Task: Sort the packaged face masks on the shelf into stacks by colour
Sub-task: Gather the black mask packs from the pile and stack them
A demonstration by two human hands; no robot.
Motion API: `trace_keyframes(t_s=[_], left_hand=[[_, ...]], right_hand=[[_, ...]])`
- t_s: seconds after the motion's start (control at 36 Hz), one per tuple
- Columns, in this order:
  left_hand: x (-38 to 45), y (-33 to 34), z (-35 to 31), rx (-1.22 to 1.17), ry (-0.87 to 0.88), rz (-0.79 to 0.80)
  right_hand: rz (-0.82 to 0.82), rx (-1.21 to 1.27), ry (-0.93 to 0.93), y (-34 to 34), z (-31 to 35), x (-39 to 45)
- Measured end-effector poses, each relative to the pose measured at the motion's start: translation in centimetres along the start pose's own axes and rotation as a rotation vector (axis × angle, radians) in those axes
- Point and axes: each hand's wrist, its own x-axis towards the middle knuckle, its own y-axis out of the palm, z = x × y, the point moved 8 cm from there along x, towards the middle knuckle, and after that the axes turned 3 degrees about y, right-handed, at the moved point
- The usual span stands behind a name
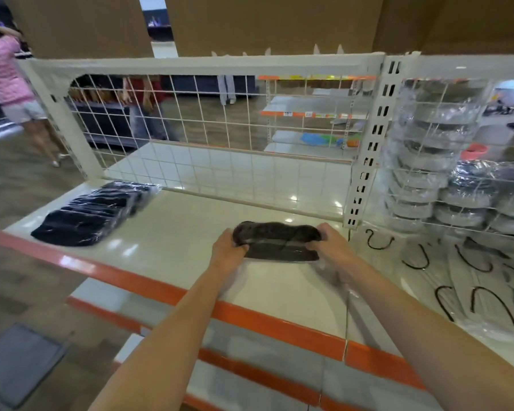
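Both my hands hold a bundle of dark brown packaged masks (pixel 276 237) just above the white shelf (pixel 190 232). My left hand (pixel 227 247) grips its left end, my right hand (pixel 328 240) grips its right end. A stack of black packaged masks (pixel 92 213) lies at the shelf's far left. Grey-white packaged masks with black ear loops (pixel 481 289) lie spread on the neighbouring shelf to the right.
A white wire grid (pixel 220 149) backs the shelf, and a slotted upright post (pixel 371 149) divides it from the right bay. Stacks of wrapped grey masks (pixel 433 161) stand behind the right grid. An orange strip (pixel 250 315) edges the shelf front. A person in pink (pixel 6 75) walks at far left.
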Motion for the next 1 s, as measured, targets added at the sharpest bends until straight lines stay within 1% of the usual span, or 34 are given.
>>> trace_keyframes(t_s=[0.08, 0.19, 0.25, 0.33, 0.39, 0.44, 0.5, 0.56, 0.67, 0.78, 0.81, 0.92, 1.0], left_hand=[[1.5, -2.8, 0.7, 0.044, -0.032, -0.027], [2.9, -6.6, 2.1, 0.057, -0.058, -0.006], [3.7, -8.6, 3.3, 0.081, -0.08, 0.008], [4.5, -12.0, 4.9, 0.165, -0.097, 0.015], [4.8, -14.2, 5.8, 0.229, -0.094, 0.03], [5.3, -16.7, 7.1, 0.349, -0.063, 0.027], [5.8, -19.5, 8.8, 0.427, -0.051, -0.004], [6.1, -22.5, 10.9, 0.47, -0.09, -0.048], [6.2, -28.5, 14.1, 0.572, -0.138, -0.119], [6.3, -33.8, 17.7, 0.664, -0.212, -0.198], [6.2, -34.8, 18.6, 0.686, -0.225, -0.197], [6.3, -37.3, 21.4, 0.783, -0.265, -0.144], [6.4, -37.4, 23.2, 0.824, -0.267, -0.027]], right_hand=[[0.068, -0.183, -0.068, 1.0, 2.5, 0.7], [0.22, -0.2, -0.055, 4.4, 5.7, 1.2], [0.267, -0.223, -0.079, 6.6, 7.6, 1.5], [0.269, -0.259, -0.145, 10.0, 10.6, 2.1], [0.242, -0.334, -0.207, 12.4, 12.6, 2.4], [0.237, -0.428, -0.24, 15.2, 14.4, 2.7], [0.269, -0.484, -0.252, 18.3, 15.9, 3.0], [0.319, -0.518, -0.274, 21.5, 17.3, 3.2], [0.387, -0.419, -0.31, 27.7, 20.6, 3.9], [0.415, -0.328, -0.342, 33.3, 23.9, 4.6], [0.419, -0.312, -0.356, 34.7, 24.7, 4.7], [0.417, -0.287, -0.342, 40.0, 26.8, 5.4], [0.401, -0.354, -0.337, 43.4, 27.7, 5.9]])
